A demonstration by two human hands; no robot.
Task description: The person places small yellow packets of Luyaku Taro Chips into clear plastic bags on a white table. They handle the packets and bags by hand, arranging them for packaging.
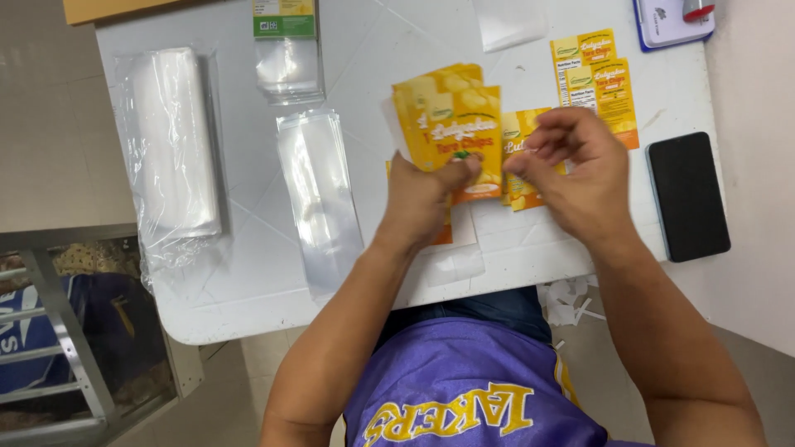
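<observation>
Although only the head view is on hand, most of the scene reads well; the fingertips of both hands overlap the labels, so the exact contact is hard to make out. Left hand (424,199) grips a fanned stack of yellow labels (451,124) from below, thumb pressed on the front sheet, fingers curled behind and hidden. Right hand (575,170) has its fingers bent in a pinch at the edge of another yellow label (520,132) just beside the stack; whether it truly clamps it, cannot tell. More labels lie under the left hand, mostly covered. On the white table (248,273): a clear plastic sleeve (319,199) left of the hands, a wrapped bundle of clear bags (170,141) farther left, a bag pack with green header (286,50) cut off at the top edge, two flat label sheets (598,83), a black phone (687,194) at the right, a blue-rimmed pad (667,25) cropped at the corner.
</observation>
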